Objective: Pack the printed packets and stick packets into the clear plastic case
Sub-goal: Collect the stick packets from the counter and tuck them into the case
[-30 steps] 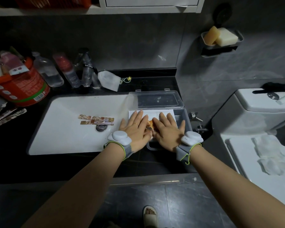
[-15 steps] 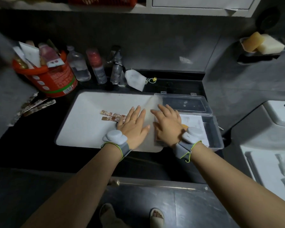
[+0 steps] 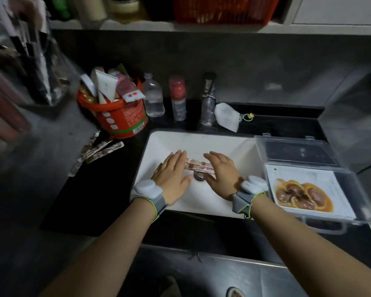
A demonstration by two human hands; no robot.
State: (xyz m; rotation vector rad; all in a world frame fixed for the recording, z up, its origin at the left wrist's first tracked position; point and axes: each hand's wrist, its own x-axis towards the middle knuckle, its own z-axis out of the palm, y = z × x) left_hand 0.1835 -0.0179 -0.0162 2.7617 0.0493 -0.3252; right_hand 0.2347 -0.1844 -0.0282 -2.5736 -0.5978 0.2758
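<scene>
Two brown patterned stick packets (image 3: 198,165) lie in the white sink basin (image 3: 201,142) just above the drain. My left hand (image 3: 171,175) rests flat over their left ends, fingers apart. My right hand (image 3: 222,175) hovers over their right ends, fingers spread. The clear plastic case (image 3: 351,189) stands open at the right of the sink, with a printed packet (image 3: 304,192) showing an orange food picture lying flat inside. More stick packets (image 3: 99,150) lie on the dark counter left of the sink.
An orange bucket (image 3: 122,116) full of tubes stands at the back left. Behind the sink are a clear bottle (image 3: 153,99), a red-capped bottle (image 3: 177,99), the faucet (image 3: 208,99) and a white pouch (image 3: 226,116). A shelf runs overhead.
Both hands left the case and moved left into the sink, onto the two stick packets. The printed packet in the case is now uncovered. The camera swung left.
</scene>
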